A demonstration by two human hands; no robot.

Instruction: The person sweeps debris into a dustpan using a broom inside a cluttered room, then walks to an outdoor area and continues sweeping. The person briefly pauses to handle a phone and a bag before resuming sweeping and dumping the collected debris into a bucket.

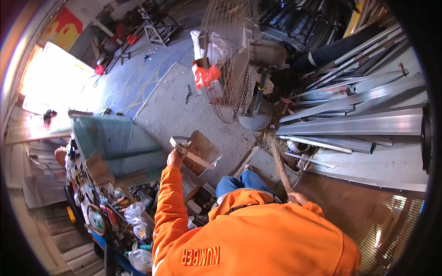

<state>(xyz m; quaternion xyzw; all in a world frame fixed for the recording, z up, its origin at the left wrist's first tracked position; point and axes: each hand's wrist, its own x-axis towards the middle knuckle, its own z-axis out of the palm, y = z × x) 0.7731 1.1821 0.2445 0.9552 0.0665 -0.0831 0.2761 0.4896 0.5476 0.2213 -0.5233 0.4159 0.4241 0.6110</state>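
Observation:
My left hand (175, 158) reaches forward, its fingers closed around a pale flat strip (199, 159) with a bent end. The strip lies across the near left side of a shallow open box (212, 145) with brownish debris inside. I cannot tell whether strip and box are joined. On the other side, my right hand (299, 198) grips the near end of a rough wooden stick (280, 168). The stick slopes away to the floor, its far end among loose scraps.
A greenish glass sheet (124, 142) leans over a cluttered bench at left. Metal profiles (354, 124) are piled at right. Ahead stand a round-based pedestal (256, 120), hanging netting (232, 83) and a red-and-white bag (205, 74). A brown ribbed panel (340, 202) lies near my right side.

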